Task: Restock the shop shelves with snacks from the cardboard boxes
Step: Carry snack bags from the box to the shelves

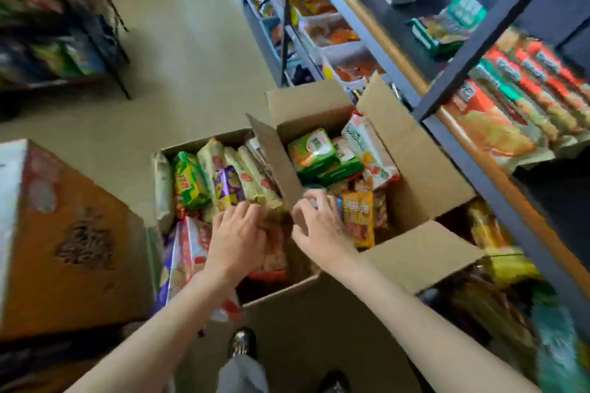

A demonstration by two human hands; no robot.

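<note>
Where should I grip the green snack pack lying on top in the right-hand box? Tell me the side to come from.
Take the green snack pack across its short width, fingers on its two long edges, coming straight down from above. It lies flat and fully exposed on top of the pile, while the upright cardboard flap blocks a sideways approach from the left.

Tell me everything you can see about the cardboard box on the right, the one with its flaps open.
The cardboard box is plain brown and stands on the floor beside the shelves, all its flaps folded outward. Snack packets fill it, among them green packets on top and an orange packet near the front. The right hand reaches into its near left corner; the left hand is at the neighbouring box.
</note>
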